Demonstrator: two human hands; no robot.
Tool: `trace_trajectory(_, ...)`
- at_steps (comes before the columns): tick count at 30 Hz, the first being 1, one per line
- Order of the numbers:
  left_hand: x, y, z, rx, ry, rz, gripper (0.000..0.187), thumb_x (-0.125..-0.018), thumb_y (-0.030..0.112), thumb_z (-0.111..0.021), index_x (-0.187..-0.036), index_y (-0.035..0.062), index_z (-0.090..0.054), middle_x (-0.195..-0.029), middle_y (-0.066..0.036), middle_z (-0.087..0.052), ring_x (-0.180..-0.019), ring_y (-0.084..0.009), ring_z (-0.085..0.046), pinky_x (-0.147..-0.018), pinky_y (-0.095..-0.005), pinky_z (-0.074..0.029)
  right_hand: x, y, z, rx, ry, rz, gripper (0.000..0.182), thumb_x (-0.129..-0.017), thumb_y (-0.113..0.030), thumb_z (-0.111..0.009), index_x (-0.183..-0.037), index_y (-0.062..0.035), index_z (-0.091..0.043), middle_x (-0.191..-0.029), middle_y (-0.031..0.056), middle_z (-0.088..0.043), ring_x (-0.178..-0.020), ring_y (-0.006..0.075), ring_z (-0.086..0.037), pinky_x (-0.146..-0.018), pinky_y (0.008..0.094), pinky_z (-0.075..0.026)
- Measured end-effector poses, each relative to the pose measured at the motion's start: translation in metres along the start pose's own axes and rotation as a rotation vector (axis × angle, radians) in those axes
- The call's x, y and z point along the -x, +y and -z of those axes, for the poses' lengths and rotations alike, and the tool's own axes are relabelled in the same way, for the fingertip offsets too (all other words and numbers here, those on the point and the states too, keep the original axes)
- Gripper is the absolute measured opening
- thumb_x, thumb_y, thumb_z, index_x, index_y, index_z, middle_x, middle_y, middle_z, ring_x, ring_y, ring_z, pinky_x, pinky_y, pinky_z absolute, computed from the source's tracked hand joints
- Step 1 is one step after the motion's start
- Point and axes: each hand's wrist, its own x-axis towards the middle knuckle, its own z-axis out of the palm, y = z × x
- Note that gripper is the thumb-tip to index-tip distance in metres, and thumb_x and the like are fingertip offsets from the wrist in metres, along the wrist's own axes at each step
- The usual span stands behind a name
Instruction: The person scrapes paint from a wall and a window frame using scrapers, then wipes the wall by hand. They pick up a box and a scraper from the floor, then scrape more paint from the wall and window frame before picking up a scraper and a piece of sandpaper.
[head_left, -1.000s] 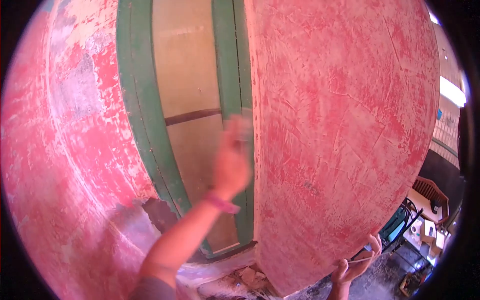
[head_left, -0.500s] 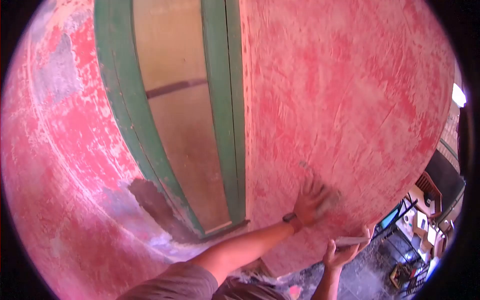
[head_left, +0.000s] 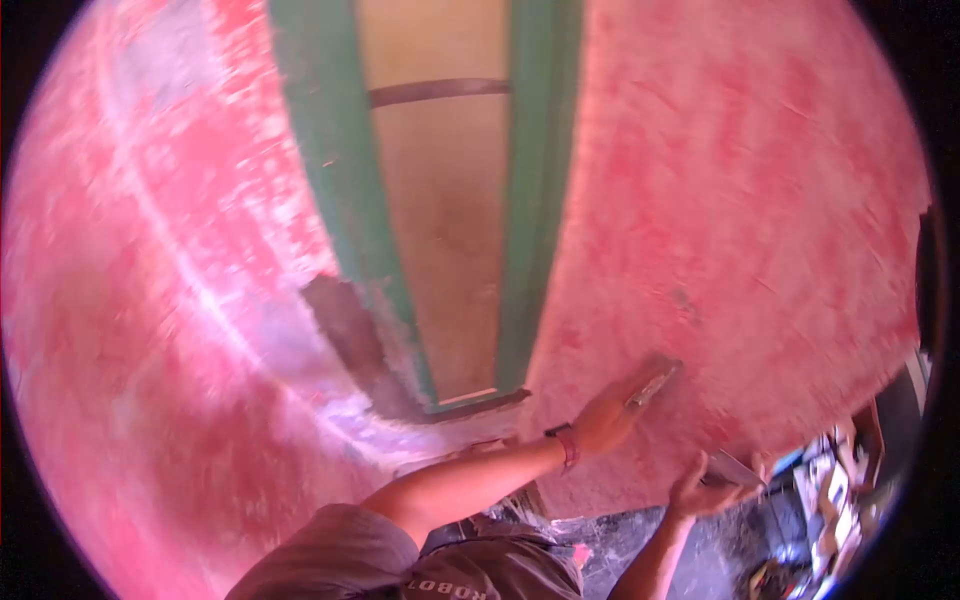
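My left hand (head_left: 603, 422), with a watch on the wrist, reaches across to the pink wall (head_left: 740, 220). Its fingers are closed on a flat scraper (head_left: 660, 378), whose edge looks blurred against the plaster. Lower and to the right, my right hand (head_left: 695, 492) grips a flat grey plate (head_left: 735, 468) from below, thumb on the near side. The plate is tilted and apart from the scraper. A small grey spot (head_left: 686, 300) marks the wall above my left hand.
A green frame (head_left: 535, 200) around a tan panel (head_left: 445, 220) is set in the wall to the left. Dark grey patching (head_left: 345, 325) borders its lower left corner. Below right lies a dark floor (head_left: 640, 550), with cluttered items (head_left: 825, 500) beyond.
The view has shifted, so the green frame sits further right and higher. My left hand has turned, showing the scraper edge-on. My right hand still holds the plate, now tilted more.
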Motion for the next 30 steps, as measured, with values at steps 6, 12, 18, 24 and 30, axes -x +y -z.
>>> trace_trajectory(6,0.132,-0.043,0.029,0.009,0.217,0.544,0.045,-0.114,0.032,-0.046,-0.145,0.0018,-0.057,-0.127,-0.013,-0.069,-0.121,-0.0265,-0.064,-0.106,-0.0437,-0.047,-0.011,-0.002,-0.001,0.045,0.044,0.127,0.057,-0.098,-0.044,-0.076,-0.120,0.0073,-0.063,-0.121,0.0251,-0.064,-0.110,0.0386,-0.062,-0.093,0.0540,-0.049)
trace_trajectory(12,0.212,-0.014,0.144,0.919,0.863,0.508,0.031,-0.112,0.023,-0.053,-0.138,0.0090,-0.061,-0.131,-0.008,-0.068,-0.121,-0.0222,-0.067,-0.107,-0.0383,-0.051,0.033,0.028,-0.023,-0.250,0.022,-0.225,0.069,-0.091,-0.058,-0.080,-0.105,0.0075,-0.062,-0.102,0.0181,-0.058,-0.091,0.0346,-0.056,-0.078,0.0553,-0.044)
trace_trajectory(18,0.266,0.062,0.254,-0.079,0.922,0.435,0.045,-0.111,0.026,-0.055,-0.150,0.0034,-0.049,-0.137,-0.015,-0.065,-0.129,-0.0258,-0.064,-0.114,-0.0434,-0.049,0.013,0.008,-0.024,-0.059,0.119,-0.076,0.066,-0.097,-0.051,-0.073,-0.123,0.0074,-0.058,-0.116,0.0197,-0.059,-0.087,0.0333,-0.054,-0.076,0.0514,-0.046)
trace_trajectory(24,0.245,0.061,0.220,0.983,1.028,0.488,0.051,-0.112,0.032,-0.053,-0.155,0.0066,-0.044,-0.137,-0.015,-0.067,-0.130,-0.0305,-0.064,-0.117,-0.0451,-0.047,0.069,-0.040,-0.038,-0.657,-0.190,-0.488,0.059,-0.102,-0.032,-0.069,-0.139,0.0067,-0.046,-0.115,0.0172,-0.063,-0.057,0.0231,-0.052,-0.053,0.0385,-0.043)
trace_trajectory(30,0.233,0.032,0.136,1.247,0.643,0.713,0.043,-0.113,0.035,-0.052,-0.144,0.0043,-0.058,-0.139,-0.004,-0.066,-0.124,-0.0151,-0.064,-0.112,-0.0380,-0.049,0.103,-0.179,-0.065,-1.301,-1.068,-0.974,0.045,-0.106,-0.027,-0.064,-0.140,-0.0002,-0.053,-0.117,0.0115,-0.064,-0.071,0.0182,-0.062,-0.063,0.0357,-0.051)
